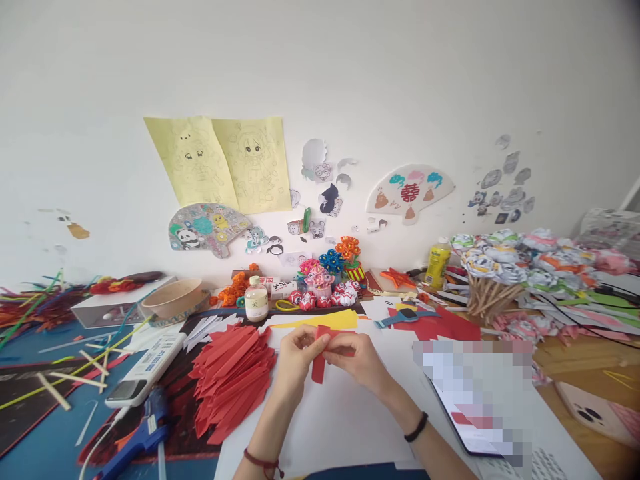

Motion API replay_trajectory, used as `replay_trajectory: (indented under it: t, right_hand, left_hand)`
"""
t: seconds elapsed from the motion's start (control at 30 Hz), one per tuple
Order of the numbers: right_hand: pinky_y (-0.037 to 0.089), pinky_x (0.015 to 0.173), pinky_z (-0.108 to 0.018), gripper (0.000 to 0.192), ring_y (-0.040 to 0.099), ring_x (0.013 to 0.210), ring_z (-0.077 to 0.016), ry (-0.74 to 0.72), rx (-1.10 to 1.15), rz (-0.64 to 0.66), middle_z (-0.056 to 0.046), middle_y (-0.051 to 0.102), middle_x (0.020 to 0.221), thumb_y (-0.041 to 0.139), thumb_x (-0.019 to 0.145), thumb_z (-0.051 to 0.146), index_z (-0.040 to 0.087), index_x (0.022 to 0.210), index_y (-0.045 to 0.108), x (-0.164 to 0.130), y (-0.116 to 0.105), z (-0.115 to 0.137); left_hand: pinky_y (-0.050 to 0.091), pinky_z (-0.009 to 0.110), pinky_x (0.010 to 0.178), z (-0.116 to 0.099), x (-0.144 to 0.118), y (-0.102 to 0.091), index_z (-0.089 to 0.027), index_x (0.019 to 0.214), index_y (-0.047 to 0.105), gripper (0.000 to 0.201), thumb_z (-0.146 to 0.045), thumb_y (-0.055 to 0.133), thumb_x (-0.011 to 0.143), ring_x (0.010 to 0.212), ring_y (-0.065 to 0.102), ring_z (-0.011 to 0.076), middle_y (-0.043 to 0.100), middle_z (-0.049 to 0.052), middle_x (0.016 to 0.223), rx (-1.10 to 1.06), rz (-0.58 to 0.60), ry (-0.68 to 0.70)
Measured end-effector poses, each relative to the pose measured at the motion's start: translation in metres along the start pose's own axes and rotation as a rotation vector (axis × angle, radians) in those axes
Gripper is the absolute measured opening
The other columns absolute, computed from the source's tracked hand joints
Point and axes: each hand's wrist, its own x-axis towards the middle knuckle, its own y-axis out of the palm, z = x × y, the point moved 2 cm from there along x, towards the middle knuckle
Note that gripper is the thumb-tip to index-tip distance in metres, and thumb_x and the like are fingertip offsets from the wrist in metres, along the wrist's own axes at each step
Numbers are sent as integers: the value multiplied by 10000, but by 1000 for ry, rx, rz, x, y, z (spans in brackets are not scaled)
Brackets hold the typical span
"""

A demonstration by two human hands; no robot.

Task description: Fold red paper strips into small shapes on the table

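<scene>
Between my two hands, above the white paper [330,413], is a folded red paper strip [318,371]. One end hangs down below my fingers and another sticks out sideways at the top. My left hand [300,353] pinches the strip with thumb and fingers. From the other side, my right hand [363,363] grips it too, its fingertips closed on the fold. Left of my left hand lies a thick pile of folded red paper strips [230,380]. Yellow paper [320,319] lies just behind my hands.
A blue glue gun [145,433] and white power strip [147,370] lie at left. Behind my hands stand a small bottle [257,300] and pipe-cleaner flowers [320,273]. At right are a tablet [465,417], a blue watch [407,316], paper flowers [495,260] and a phone [595,410].
</scene>
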Motion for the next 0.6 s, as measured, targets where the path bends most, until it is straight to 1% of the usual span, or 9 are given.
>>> replay_trajectory:
  t: [0.07,0.23,0.4,0.6]
  right_hand:
    - [498,647,-252,171,635,719,-180,11,-3,-6,-40,703,761,683,783,319,155,770,732,0,0,-1]
    - [505,673,-265,166,641,733,-188,28,18,-14,-47,710,784,690,774,315,154,764,728,0,0,-3]
    - [486,619,-251,192,620,665,-171,47,-3,-33,-36,694,706,690,769,328,147,712,717,-1,0,-5]
    - [499,648,-270,215,637,691,-189,75,14,-15,-48,702,725,679,775,347,142,722,717,-2,-1,-6]
  left_hand:
    - [458,245,647,0,0,0,-134,751,657,184,-303,725,725,701,592,159,664,46,745,-3,2,3]
    - [462,246,650,0,0,0,-134,740,652,191,-313,721,732,696,593,156,664,41,741,1,5,3]
    - [466,235,608,0,0,2,-137,711,638,200,-317,727,723,642,582,139,653,20,700,-46,6,-21]
    - [468,234,586,1,0,4,-139,720,639,195,-317,718,731,618,583,136,651,18,695,-51,25,-21]
